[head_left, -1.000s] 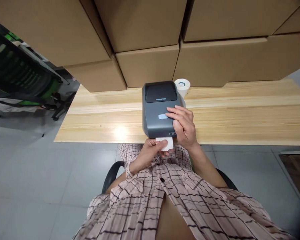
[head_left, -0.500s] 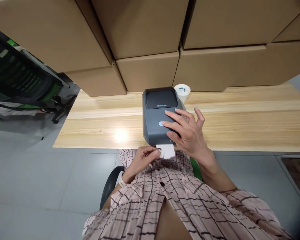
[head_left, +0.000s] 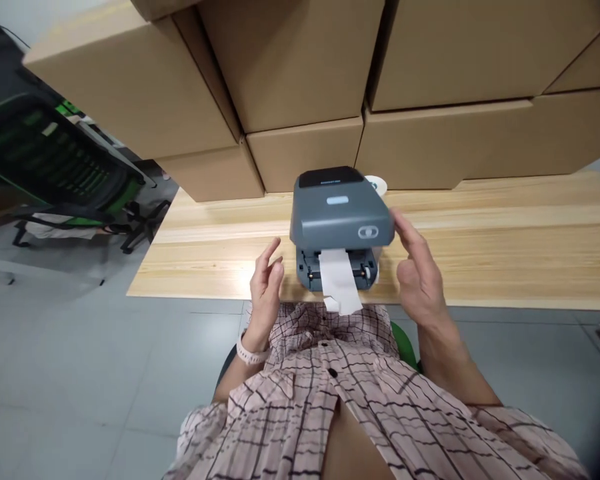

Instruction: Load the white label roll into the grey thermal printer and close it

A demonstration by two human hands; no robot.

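Note:
A dark grey label printer (head_left: pixel 341 217) stands at the table's front edge, its lid tilted up at the front. Under the lid, the roller and inner parts show. A strip of white label paper (head_left: pixel 339 280) runs out over the roller and hangs past the front, its end torn and partly folded. My left hand (head_left: pixel 267 283) is beside the printer's left side, fingers apart, holding nothing. On the other side, my right hand (head_left: pixel 420 273) has its index fingertip at the lid's right front corner; its other fingers are curled, with no grip on the lid visible.
Behind the printer, a white paper roll (head_left: pixel 378 185) is partly hidden. Large cardboard boxes (head_left: pixel 305 150) stand stacked along the back of the wooden table (head_left: pixel 505 247). An office chair (head_left: pixel 65 160) is on the floor at the left.
The printer's lid has come up, showing its inside and more of the paper strip. My left hand has let go of the paper and moved left; my right hand has left the lid's top.

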